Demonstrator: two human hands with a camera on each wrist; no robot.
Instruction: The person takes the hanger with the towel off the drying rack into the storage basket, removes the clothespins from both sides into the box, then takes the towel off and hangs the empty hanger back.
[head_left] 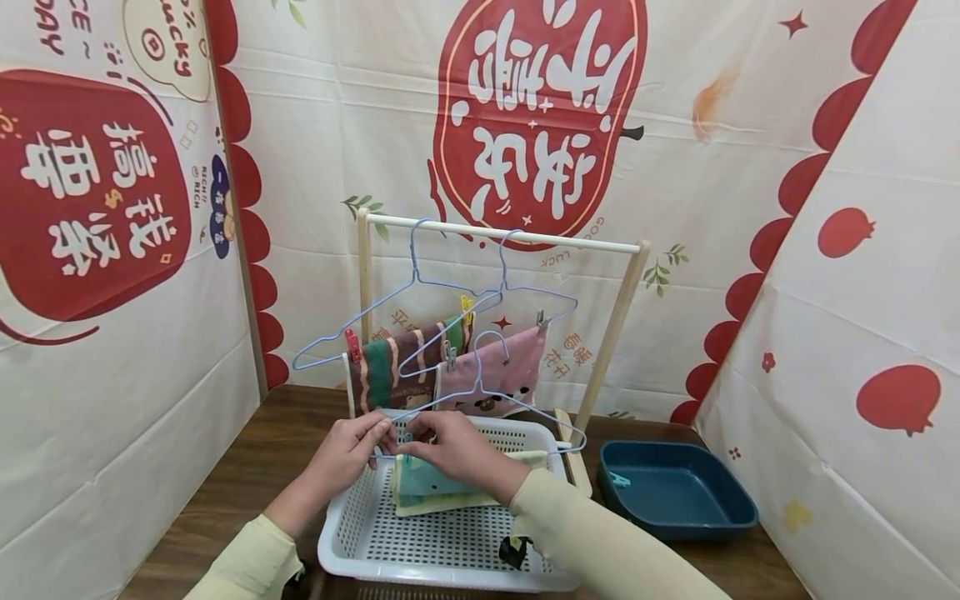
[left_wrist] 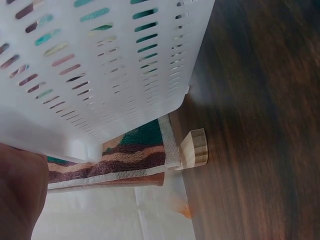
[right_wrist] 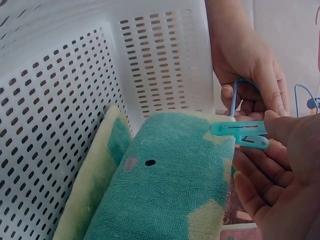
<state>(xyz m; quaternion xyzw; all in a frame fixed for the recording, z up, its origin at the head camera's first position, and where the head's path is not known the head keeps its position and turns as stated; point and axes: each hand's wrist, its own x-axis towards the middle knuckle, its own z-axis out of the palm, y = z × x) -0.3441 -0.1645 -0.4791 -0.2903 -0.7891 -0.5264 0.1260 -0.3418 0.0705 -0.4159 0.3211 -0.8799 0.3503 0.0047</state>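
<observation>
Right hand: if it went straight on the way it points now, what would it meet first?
Past the turquoise clip that the right hand pinches, probably the left hand, which lies just ahead in the head view; the depth between them is hard to judge.

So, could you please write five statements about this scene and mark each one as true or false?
1. The right hand holds a turquoise clip. True.
2. All three hangers hang from the rail. False: the left hand holds one hanger.
3. Another clip lies in the blue basin. True.
4. Red clips hold the pink towel. False: grey clips hold the pink towel.
5. The basin stands left of the basket. False: it stands right of the basket.
</observation>
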